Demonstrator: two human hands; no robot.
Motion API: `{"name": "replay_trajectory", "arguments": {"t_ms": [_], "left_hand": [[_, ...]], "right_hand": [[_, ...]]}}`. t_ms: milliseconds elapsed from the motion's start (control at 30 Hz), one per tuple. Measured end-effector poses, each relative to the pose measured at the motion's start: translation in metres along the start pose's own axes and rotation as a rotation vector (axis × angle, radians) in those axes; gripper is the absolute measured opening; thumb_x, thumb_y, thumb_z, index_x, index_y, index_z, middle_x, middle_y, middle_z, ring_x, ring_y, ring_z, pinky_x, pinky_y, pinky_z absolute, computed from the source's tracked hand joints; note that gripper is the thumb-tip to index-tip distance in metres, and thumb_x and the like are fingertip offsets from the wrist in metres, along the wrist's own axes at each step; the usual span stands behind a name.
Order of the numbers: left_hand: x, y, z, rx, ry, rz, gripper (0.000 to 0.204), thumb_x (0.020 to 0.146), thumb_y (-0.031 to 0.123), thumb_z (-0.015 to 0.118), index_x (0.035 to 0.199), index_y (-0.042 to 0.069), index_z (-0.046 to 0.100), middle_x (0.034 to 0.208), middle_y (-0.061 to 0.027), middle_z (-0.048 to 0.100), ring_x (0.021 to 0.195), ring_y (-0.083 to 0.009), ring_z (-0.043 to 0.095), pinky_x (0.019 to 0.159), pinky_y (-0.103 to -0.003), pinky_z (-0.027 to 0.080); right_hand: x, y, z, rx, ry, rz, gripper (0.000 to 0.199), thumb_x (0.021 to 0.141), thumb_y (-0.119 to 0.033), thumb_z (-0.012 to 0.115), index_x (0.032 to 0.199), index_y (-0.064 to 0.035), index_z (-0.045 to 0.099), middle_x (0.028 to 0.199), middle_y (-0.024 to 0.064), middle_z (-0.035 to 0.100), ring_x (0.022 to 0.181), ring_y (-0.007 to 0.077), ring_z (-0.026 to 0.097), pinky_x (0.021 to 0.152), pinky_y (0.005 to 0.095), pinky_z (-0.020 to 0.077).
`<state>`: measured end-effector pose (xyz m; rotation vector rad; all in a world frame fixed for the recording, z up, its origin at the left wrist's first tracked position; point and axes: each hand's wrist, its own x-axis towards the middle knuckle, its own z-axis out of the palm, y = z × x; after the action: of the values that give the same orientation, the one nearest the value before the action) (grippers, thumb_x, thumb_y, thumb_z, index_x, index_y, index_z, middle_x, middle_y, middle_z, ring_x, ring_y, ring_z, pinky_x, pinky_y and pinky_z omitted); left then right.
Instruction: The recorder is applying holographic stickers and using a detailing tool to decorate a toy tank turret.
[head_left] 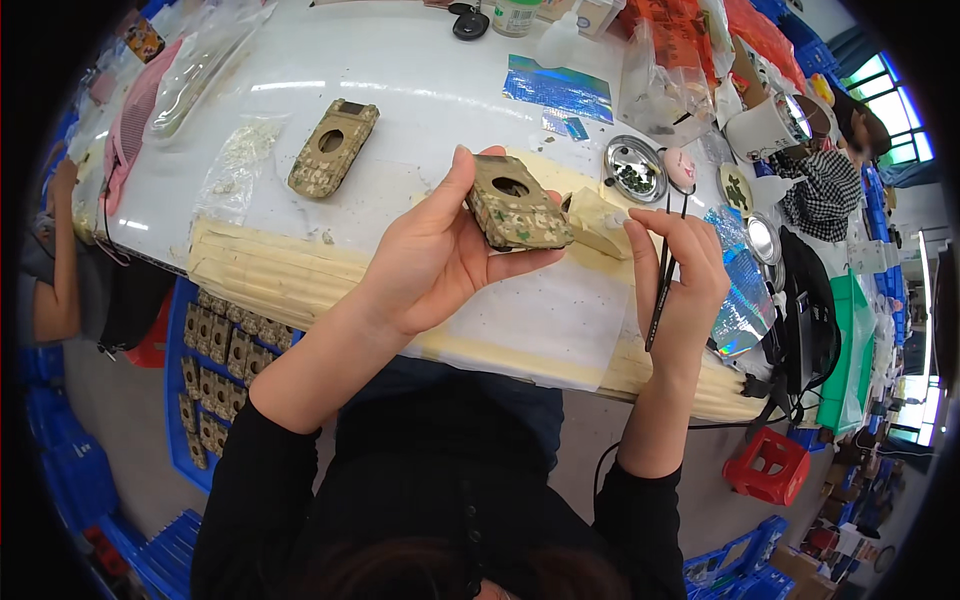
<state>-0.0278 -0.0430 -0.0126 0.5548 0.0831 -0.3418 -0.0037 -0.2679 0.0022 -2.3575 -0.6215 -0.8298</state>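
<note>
My left hand [425, 255] is closed round a camouflage model tank hull [520, 222], tilted, with a round hole in its top. Thumb and fingers grip its sides. In my right hand [690, 275] is a pair of black tweezers [661, 300], prongs pointing away from me and apart. The right fingertips are beside a pale yellow wrapped block [600, 225], right of the hull; whether they touch it I cannot tell. A second camouflage hull [330, 165] lies on the table to the left. Beyond the tweezers sits a round metal dish [609, 160] holding small dark green pieces.
Yellow padding [290, 262] lines the table's front edge. A blue tray [180, 390] with several hulls stands below on the left. Shiny blue film [560, 88] lies at the back. A red stool [767, 466] stands low right. Another person's arm [65, 250] shows far left.
</note>
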Motion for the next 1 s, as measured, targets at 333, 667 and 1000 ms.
{"name": "replay_trajectory", "arguments": {"t_ms": [333,667,1000], "left_hand": [[-0.006,0.0,-0.003,0.022,-0.071,-0.039,0.052,0.11,0.044,0.03,0.151,0.013,0.031,0.142,-0.0281,0.049,0.127,-0.0381,0.057,0.103,-0.051,0.053],[-0.009,0.0,0.003,0.068,-0.035,-0.05,0.051,0.11,0.046,0.026,0.152,0.017,0.031,0.143,-0.0171,0.052,0.13,-0.0293,0.056,0.107,-0.052,0.049],[-0.011,0.0,0.003,0.074,-0.032,-0.036,0.05,0.11,0.044,0.026,0.151,0.017,0.03,0.142,-0.017,0.052,0.13,-0.0292,0.056,0.108,-0.052,0.048]], "right_hand": [[0.011,-0.038,-0.022,0.09,0.239,-0.134,0.015,0.08,0.0,0.077,0.093,0.0,0.069,0.085,0.0127,0.07,0.082,0.0278,0.065,0.08,0.0371,0.0534],[0.009,-0.054,0.014,0.511,0.062,-0.066,0.014,0.087,0.0,0.073,0.098,-0.0001,0.064,0.089,0.0107,0.072,0.08,0.0231,0.064,0.073,0.0296,0.0506],[0.007,-0.055,0.02,0.541,0.049,-0.046,0.012,0.088,0.0,0.071,0.096,-0.0007,0.063,0.089,0.0096,0.072,0.081,0.0235,0.065,0.075,0.0317,0.0522]]}}
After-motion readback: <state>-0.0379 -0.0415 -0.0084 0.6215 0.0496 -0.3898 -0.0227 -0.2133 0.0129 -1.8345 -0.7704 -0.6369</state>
